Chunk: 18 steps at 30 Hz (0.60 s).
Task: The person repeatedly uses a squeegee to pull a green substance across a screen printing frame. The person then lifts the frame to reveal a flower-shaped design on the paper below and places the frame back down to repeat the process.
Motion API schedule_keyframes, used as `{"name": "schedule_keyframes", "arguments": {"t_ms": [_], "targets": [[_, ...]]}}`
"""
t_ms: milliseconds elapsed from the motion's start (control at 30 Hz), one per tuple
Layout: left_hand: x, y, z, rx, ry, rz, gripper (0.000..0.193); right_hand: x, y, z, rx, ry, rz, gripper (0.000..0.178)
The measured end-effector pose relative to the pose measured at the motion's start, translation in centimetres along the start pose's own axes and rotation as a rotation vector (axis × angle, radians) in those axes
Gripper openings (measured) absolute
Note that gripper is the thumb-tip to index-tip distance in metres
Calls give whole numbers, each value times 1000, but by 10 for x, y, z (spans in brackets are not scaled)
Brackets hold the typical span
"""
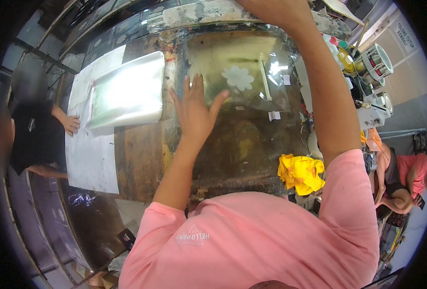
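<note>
My left hand lies with fingers spread at the left side of a shiny, see-through yellowish panel on the work table. A pale flower-shaped patch shows on the panel, right of my fingertips. Further right is a narrow whitish strip. My right arm stretches to the far edge; the right hand is cut off by the top of the picture, hiding its fingers. Left of my left hand, a stack of glossy clear plastic sheets rests partly on white paper.
A crumpled yellow cloth sits at the near right corner. Small white pieces lie on the table's right part. Cans and tubs crowd beyond the right edge. Someone in black touches the paper at left; another person sits at right.
</note>
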State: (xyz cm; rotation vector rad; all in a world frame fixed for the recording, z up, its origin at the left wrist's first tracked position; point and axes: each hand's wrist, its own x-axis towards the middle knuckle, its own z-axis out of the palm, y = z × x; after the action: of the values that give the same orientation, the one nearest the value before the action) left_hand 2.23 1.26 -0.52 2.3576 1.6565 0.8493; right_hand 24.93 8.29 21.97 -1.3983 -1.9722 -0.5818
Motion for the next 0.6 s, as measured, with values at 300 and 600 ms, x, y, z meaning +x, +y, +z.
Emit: {"name": "schedule_keyframes", "arguments": {"t_ms": [300, 600], "targets": [[-16, -121, -57, 40, 187, -181, 58, -19, -10, 3, 2, 53, -17, 54], [-77, -333, -185, 334, 206, -450, 64, -15, 0, 11, 2, -55, 89, 59]]}}
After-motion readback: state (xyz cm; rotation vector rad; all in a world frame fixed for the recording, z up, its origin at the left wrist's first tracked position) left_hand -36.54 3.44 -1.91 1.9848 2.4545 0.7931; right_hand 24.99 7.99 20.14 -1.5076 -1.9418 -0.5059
